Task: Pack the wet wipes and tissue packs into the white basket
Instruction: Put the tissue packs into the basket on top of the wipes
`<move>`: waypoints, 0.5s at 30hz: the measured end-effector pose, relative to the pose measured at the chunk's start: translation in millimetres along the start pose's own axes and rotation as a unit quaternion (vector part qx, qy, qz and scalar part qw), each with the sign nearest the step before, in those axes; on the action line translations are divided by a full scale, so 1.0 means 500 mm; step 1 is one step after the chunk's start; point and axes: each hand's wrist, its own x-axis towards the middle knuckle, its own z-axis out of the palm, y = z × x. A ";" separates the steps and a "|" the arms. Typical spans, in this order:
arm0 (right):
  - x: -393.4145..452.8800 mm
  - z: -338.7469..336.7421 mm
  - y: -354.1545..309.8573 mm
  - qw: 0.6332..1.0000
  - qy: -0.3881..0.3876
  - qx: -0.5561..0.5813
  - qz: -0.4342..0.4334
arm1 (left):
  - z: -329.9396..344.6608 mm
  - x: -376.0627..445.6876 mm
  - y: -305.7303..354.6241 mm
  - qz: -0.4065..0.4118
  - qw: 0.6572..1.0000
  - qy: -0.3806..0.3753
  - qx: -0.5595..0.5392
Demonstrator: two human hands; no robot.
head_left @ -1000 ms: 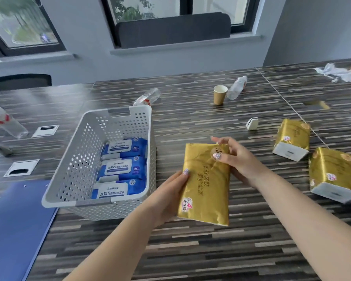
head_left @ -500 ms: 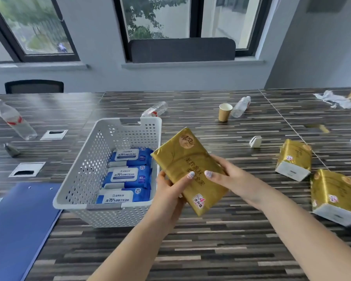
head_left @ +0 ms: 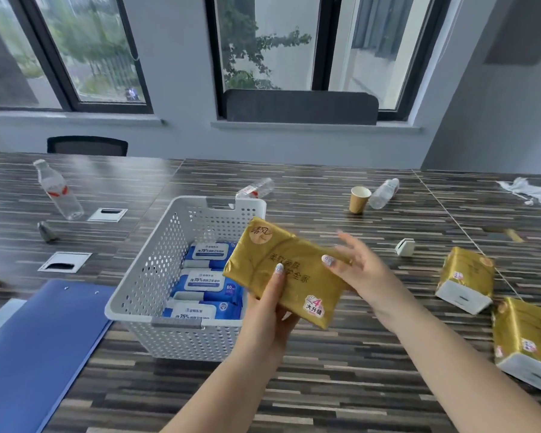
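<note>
A gold tissue pack (head_left: 283,270) is held in the air, tilted, over the right rim of the white perforated basket (head_left: 147,276). My left hand (head_left: 267,310) grips its near edge from below, thumb on top. My right hand (head_left: 356,270) touches the pack's right side with its fingers spread and loosening. Three blue wet wipes packs (head_left: 205,281) lie in a row inside the basket. Two more gold tissue packs (head_left: 466,279) (head_left: 527,342) lie on the table at the right.
A blue folder (head_left: 35,348) lies left of the basket. Plastic bottles (head_left: 58,190) (head_left: 256,187) (head_left: 384,192), a paper cup (head_left: 359,199), a small white box (head_left: 405,246) and crumpled paper (head_left: 528,192) are spread over the striped table (head_left: 325,385). Cable ports (head_left: 64,261) sit at the left.
The pack went from lying on the table to lifted, and has moved left and up over the basket's right rim. My right fingers have spread open on it.
</note>
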 end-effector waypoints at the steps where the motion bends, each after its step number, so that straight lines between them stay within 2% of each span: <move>1: -0.002 0.008 0.003 0.998 0.000 0.061 0.006 | 0.009 0.003 0.002 0.003 0.999 0.011 -0.030; 4: -0.012 0.043 0.026 0.985 -0.007 0.173 -0.011 | 0.037 0.004 -0.001 0.015 0.998 0.013 -0.052; 9: -0.018 0.016 0.026 0.977 -0.013 0.210 -0.044 | 0.010 0.004 0.029 0.022 0.999 0.008 -0.026; 12: -0.018 -0.023 0.024 0.982 -0.040 0.184 -0.033 | -0.040 0.003 0.074 0.055 0.995 -0.015 0.075; 15: -0.021 -0.049 0.023 0.985 -0.065 0.158 -0.019 | -0.060 -0.004 0.105 0.053 0.972 -0.055 0.222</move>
